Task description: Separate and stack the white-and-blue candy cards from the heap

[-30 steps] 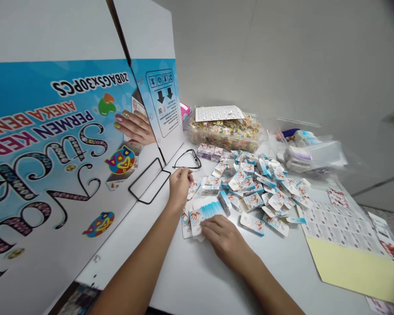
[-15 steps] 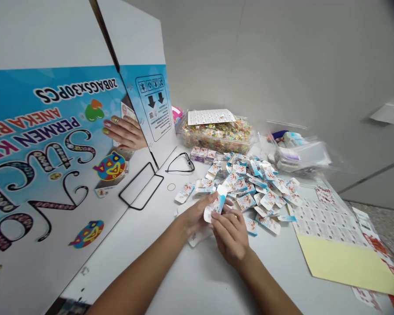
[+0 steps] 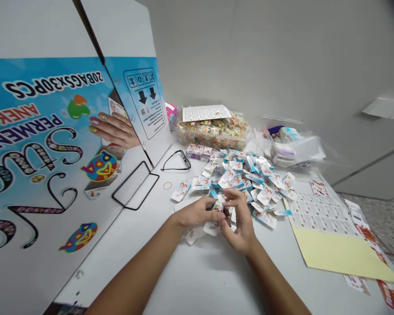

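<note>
My left hand point(image 3: 198, 213) is closed on a small white and blue printed carton point(image 3: 218, 206), its thumb lying across the front. My right hand point(image 3: 239, 221) curls around the carton's right side, fingertips near its upper end and thumb low beside it; part of the carton is hidden by the fingers. Beneath the hands lie more white card pieces point(image 3: 193, 235). Just beyond them spreads a loose heap of similar cartons point(image 3: 246, 177), printed with a hand picture.
A large printed box point(image 3: 52, 175) stands at the left. Glasses point(image 3: 176, 161), a black wire frame point(image 3: 135, 186) and a rubber band point(image 3: 167, 185) lie nearby. Behind are a clear tub of colourful small pieces point(image 3: 213, 131) and another container point(image 3: 295, 151). Sticker sheets point(image 3: 325, 214) lie right.
My left thumb has moved across the carton's front. My right hand has shifted from the carton's lower end to its right side, with the fingers raised. The view has turned slightly.
</note>
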Demonstrator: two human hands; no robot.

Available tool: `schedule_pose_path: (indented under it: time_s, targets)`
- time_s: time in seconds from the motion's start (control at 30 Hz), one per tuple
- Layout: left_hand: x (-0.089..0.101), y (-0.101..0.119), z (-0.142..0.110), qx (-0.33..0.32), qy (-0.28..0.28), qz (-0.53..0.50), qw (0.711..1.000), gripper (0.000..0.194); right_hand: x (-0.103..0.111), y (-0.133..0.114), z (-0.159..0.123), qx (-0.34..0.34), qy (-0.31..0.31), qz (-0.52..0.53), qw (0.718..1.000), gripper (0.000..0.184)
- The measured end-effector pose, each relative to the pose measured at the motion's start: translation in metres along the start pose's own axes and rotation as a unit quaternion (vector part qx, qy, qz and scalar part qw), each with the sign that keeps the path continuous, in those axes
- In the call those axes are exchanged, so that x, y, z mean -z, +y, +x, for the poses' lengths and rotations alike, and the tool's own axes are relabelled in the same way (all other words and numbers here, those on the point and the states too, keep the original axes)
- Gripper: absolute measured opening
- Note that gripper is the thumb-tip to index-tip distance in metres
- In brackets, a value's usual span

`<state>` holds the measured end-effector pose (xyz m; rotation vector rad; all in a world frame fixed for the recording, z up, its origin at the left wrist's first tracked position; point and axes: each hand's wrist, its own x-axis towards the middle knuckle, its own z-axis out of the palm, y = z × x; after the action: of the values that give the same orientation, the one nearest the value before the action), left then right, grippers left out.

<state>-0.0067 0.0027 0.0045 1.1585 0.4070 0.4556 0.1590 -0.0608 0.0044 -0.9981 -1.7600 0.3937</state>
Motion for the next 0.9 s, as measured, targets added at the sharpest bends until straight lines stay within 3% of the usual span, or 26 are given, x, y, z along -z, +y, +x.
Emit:
schedule_pose_path:
  time_s: [0.13, 0.27, 0.4, 0.53, 0.9]
  targets:
    - [-0.004, -0.006, 0.0, 0.035, 0.038, -0.022, 0.998, 0.036, 0.006, 0.001, 0.003, -0.014, -0.03, 0.008, 0.999, 0.025]
    - [-0.003, -0.005, -0.002, 0.044, 0.037, 0.036, 0.998, 0.037, 0.008, 0.0, 0.005, -0.054, -0.072, 0.047, 0.995, 0.02]
    - [-0.004, -0.005, -0.001, 0.078, 0.115, 0.122, 0.983, 0.029, 0.006, 0.003, 0.004, -0.056, -0.102, 0.036, 0.993, 0.02]
    - [-0.013, -0.007, 0.003, 0.027, 0.125, 0.157, 0.979, 0.013, 0.003, 0.004, 0.003, -0.029, -0.094, -0.04, 0.994, 0.023]
    - [-0.03, -0.012, 0.011, -0.051, 0.23, 0.203, 0.95, 0.012, -0.004, -0.004, 0.001, 0.02, -0.06, -0.136, 0.989, 0.021]
